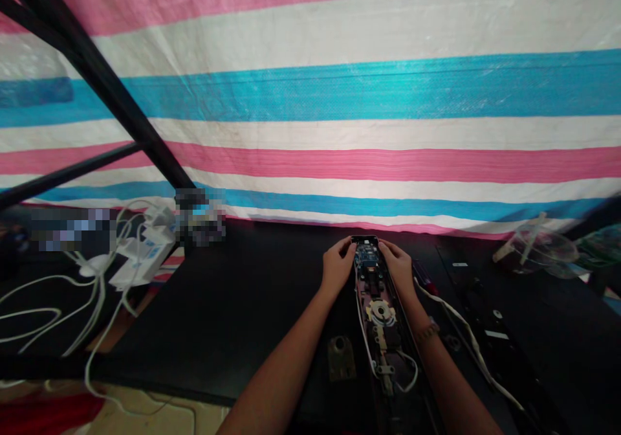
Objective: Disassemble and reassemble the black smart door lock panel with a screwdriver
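Note:
A long, narrow device housing [371, 292] lies open on the black table, pointing away from me. Inside it show a blue circuit board [367, 255], a round metal part [381, 312] and thin white wires. My left hand [338, 265] grips the far left edge of the housing, its fingers closed on the rim. On the opposite side, my right hand [396, 265] holds the far right edge the same way. A small metal plate with a hole [341, 358] lies left of the housing.
Right of the housing are a red screwdriver-like tool [425, 277], a pale cable [468, 328], a long black cover [514, 357] and a plastic cup [536, 244]. White power strips [145, 257] and cords sit at the left. Striped sheeting [339, 163] hangs behind the table [233, 305].

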`<state>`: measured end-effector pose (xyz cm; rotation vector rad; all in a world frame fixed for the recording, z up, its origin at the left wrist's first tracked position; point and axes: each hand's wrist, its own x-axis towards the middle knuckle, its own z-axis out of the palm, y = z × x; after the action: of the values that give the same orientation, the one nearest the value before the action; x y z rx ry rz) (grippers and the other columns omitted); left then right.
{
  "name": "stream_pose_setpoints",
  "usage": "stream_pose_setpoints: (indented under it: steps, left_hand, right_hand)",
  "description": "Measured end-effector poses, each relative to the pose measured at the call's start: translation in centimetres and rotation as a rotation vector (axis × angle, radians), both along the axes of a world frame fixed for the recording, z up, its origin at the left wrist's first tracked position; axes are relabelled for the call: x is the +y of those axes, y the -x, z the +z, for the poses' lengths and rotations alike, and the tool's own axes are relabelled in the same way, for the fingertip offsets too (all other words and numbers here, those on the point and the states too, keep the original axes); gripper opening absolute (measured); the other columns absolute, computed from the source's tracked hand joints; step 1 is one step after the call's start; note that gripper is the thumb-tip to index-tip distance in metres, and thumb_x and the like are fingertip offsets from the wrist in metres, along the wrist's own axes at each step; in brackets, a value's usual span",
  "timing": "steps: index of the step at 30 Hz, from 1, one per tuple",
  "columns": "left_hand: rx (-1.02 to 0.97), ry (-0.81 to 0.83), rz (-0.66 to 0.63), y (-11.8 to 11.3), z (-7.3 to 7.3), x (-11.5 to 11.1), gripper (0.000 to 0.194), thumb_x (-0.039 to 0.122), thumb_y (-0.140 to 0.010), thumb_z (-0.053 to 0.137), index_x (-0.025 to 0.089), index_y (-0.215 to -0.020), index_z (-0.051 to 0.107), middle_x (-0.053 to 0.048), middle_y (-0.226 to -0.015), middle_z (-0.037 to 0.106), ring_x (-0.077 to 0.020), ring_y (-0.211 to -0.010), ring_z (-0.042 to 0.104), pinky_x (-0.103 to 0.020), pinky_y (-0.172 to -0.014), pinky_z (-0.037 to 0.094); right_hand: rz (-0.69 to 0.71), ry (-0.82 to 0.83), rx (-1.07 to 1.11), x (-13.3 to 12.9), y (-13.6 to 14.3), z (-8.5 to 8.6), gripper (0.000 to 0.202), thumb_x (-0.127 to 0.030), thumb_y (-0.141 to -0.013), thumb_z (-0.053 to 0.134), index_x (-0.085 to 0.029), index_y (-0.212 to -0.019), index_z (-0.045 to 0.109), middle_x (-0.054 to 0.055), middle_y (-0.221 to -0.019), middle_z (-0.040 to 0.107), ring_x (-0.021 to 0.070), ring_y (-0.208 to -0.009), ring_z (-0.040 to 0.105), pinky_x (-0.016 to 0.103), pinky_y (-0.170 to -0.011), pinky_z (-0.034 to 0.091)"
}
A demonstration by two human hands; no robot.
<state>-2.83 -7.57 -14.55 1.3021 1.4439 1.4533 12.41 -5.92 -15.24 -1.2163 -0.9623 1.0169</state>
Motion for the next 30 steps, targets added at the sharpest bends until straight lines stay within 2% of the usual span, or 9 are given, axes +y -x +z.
stream_pose_setpoints:
  steps: [7, 14, 17, 21, 30]
  left_hand:
    - [-0.039, -0.037, -0.032, -0.11, 0.48, -0.2, 0.03, 0.027, -0.088, 0.064, 0.016, -0.114, 0.072, -0.011, -0.116, 0.076, -0.0227, -0.107, 0.072, -0.039, -0.099, 0.055]
    - [-0.078, -0.056, -0.063, -0.22, 0.3, -0.1, 0.031, 0.03, -0.089, 0.063, 0.017, -0.117, 0.069, -0.011, -0.118, 0.075, -0.0223, -0.105, 0.072, -0.037, -0.095, 0.057]
    - [-0.1, -0.055, -0.083, -0.29, 0.23, -0.12, 0.035, 0.029, -0.09, 0.061, 0.015, -0.121, 0.067, -0.013, -0.118, 0.075, -0.0224, -0.106, 0.072, -0.036, -0.094, 0.057]
    - [-0.098, -0.046, -0.083, -0.18, 0.34, -0.17, 0.035, 0.03, -0.09, 0.061, 0.015, -0.121, 0.066, -0.013, -0.114, 0.076, -0.0226, -0.104, 0.073, -0.036, -0.093, 0.057]
    - [-0.003, -0.074, -0.023, 0.13, 0.36, -0.17, 0.029, 0.033, -0.093, 0.058, 0.018, -0.116, 0.069, -0.008, -0.104, 0.078, -0.0195, -0.094, 0.074, -0.032, -0.086, 0.058]
  right_hand:
    - [0.002, 0.017, 0.088, 0.07, 0.01, -0.1, 0.044, -0.049, -0.068, 0.074, -0.013, -0.094, 0.08, 0.011, -0.096, 0.079, 0.0261, -0.089, 0.071, 0.038, -0.083, 0.055]
    - [0.009, 0.05, 0.127, 0.38, -0.17, -0.6, 0.045, -0.051, -0.07, 0.073, -0.014, -0.096, 0.079, 0.009, -0.098, 0.079, 0.0267, -0.097, 0.07, 0.038, -0.088, 0.054]
    - [0.031, 0.07, 0.132, 0.37, -0.19, -0.58, 0.044, -0.052, -0.07, 0.073, -0.015, -0.093, 0.078, 0.007, -0.094, 0.079, 0.0249, -0.092, 0.07, 0.035, -0.086, 0.053]
    - [0.057, 0.093, 0.114, 0.25, -0.22, -0.24, 0.042, -0.056, -0.07, 0.072, -0.016, -0.084, 0.076, 0.003, -0.08, 0.077, 0.0226, -0.08, 0.067, 0.031, -0.076, 0.052]
    - [0.055, 0.077, 0.084, -0.09, -0.09, 0.37, 0.047, -0.062, -0.065, 0.073, -0.016, -0.073, 0.071, 0.002, -0.069, 0.071, 0.0204, -0.07, 0.061, 0.03, -0.066, 0.048]
